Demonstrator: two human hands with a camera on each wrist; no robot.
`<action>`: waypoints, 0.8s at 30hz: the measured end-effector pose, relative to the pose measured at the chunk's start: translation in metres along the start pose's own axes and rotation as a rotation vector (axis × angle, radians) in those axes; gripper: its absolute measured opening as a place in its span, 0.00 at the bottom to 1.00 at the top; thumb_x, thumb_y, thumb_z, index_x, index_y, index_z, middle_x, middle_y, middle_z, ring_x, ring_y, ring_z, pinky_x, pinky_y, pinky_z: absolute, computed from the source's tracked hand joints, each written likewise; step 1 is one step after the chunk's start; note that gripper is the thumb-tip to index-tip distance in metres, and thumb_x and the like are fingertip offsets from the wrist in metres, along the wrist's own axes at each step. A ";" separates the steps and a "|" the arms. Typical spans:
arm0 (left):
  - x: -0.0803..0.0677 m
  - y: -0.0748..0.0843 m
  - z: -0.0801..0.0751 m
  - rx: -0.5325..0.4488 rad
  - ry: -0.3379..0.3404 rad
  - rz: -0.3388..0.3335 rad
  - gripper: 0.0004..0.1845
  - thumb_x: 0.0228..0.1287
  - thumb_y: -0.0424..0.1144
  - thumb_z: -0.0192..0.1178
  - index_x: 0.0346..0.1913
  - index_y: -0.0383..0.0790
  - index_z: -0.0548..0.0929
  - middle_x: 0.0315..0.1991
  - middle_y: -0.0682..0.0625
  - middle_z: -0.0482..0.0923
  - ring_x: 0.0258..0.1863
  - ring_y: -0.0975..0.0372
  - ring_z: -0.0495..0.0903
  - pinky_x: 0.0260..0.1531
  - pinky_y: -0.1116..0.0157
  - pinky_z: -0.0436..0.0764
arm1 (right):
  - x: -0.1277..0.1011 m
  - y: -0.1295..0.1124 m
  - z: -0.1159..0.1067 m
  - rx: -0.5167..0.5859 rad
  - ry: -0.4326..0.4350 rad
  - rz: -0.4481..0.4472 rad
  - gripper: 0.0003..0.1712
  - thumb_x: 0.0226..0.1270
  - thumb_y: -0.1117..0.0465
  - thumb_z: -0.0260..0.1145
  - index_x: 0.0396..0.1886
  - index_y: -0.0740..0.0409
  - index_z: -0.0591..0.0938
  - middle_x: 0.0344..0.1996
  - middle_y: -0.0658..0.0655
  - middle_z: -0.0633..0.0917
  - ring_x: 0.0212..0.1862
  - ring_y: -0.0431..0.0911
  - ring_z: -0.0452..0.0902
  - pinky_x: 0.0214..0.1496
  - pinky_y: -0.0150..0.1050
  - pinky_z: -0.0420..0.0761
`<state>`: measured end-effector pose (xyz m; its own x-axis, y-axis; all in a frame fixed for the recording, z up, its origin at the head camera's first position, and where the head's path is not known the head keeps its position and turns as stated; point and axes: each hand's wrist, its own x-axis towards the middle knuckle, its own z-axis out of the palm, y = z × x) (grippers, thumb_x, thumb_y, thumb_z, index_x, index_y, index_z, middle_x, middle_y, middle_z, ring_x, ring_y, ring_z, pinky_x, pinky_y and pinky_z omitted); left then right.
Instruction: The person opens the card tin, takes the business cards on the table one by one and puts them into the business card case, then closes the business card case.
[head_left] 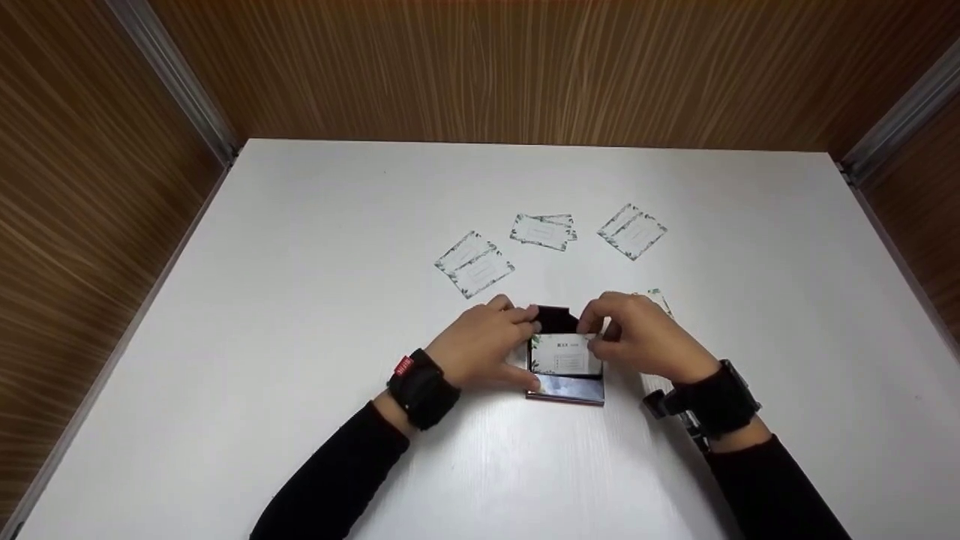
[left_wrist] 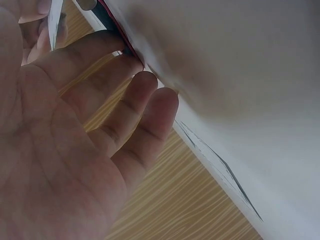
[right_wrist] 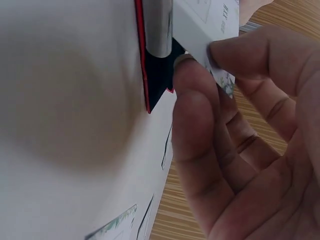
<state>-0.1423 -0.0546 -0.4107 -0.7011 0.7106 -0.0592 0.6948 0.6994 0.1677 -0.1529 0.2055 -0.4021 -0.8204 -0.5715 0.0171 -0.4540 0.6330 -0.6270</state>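
A business card case (head_left: 571, 388) lies unfolded on the table, with a shiny metal front, a black flap (head_left: 555, 319) at the back and red edging in the wrist views. My left hand (head_left: 484, 341) holds its left side, thumb at the metal front and fingers by the flap. Over the case is a stack of white business cards (head_left: 559, 354) with green leaf print. My right hand (head_left: 637, 334) pinches the stack's right end between thumb and index finger. The stack's thick white edge (right_wrist: 195, 37) shows tilted up in the right wrist view.
Behind the case lie three groups of overlapping leaf-print cards: left (head_left: 480, 271), middle (head_left: 541, 232) and right (head_left: 636, 234). Another card (head_left: 658, 298) peeks out behind my right hand. Wood-grain panels (head_left: 480, 75) border the white table (head_left: 315, 247) at the back and sides.
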 end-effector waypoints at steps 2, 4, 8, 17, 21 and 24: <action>0.000 0.000 0.000 -0.004 -0.003 -0.004 0.47 0.52 0.70 0.65 0.69 0.42 0.74 0.73 0.47 0.67 0.55 0.56 0.70 0.54 0.62 0.76 | 0.000 0.000 0.001 -0.015 -0.004 0.004 0.13 0.54 0.71 0.69 0.35 0.49 0.85 0.33 0.47 0.84 0.29 0.42 0.80 0.31 0.36 0.80; -0.001 0.000 0.000 -0.004 0.000 -0.003 0.47 0.52 0.70 0.65 0.69 0.42 0.75 0.72 0.47 0.68 0.55 0.56 0.71 0.55 0.62 0.76 | 0.000 0.000 0.001 -0.029 -0.009 0.010 0.12 0.54 0.70 0.69 0.34 0.49 0.85 0.31 0.47 0.84 0.29 0.41 0.79 0.30 0.36 0.79; -0.001 0.000 0.000 0.001 0.009 0.004 0.46 0.52 0.70 0.65 0.68 0.42 0.76 0.72 0.47 0.69 0.56 0.55 0.71 0.55 0.62 0.75 | 0.000 0.002 0.002 -0.046 -0.017 0.007 0.12 0.53 0.70 0.70 0.33 0.48 0.85 0.29 0.45 0.84 0.29 0.41 0.77 0.31 0.35 0.78; 0.000 0.001 -0.002 0.007 0.000 0.002 0.47 0.52 0.71 0.65 0.68 0.42 0.75 0.72 0.47 0.68 0.56 0.55 0.70 0.55 0.62 0.75 | 0.000 0.001 0.004 -0.055 -0.048 -0.042 0.12 0.51 0.70 0.69 0.31 0.47 0.85 0.24 0.43 0.80 0.28 0.40 0.75 0.30 0.34 0.77; -0.001 0.001 -0.002 0.007 -0.004 0.006 0.47 0.52 0.71 0.65 0.69 0.42 0.75 0.72 0.47 0.68 0.56 0.55 0.70 0.56 0.62 0.75 | -0.001 0.000 0.005 -0.071 -0.071 -0.035 0.11 0.51 0.68 0.70 0.30 0.46 0.84 0.23 0.42 0.79 0.27 0.39 0.74 0.30 0.34 0.77; -0.001 0.001 -0.001 0.001 -0.006 0.007 0.47 0.53 0.70 0.65 0.69 0.42 0.75 0.72 0.47 0.68 0.56 0.55 0.70 0.55 0.62 0.75 | -0.001 0.000 0.006 -0.075 -0.087 -0.033 0.10 0.52 0.68 0.71 0.30 0.47 0.84 0.23 0.43 0.79 0.27 0.39 0.74 0.30 0.34 0.76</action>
<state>-0.1412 -0.0547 -0.4094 -0.6954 0.7158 -0.0638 0.6997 0.6947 0.1667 -0.1497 0.2026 -0.4071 -0.7729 -0.6336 -0.0333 -0.5076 0.6490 -0.5667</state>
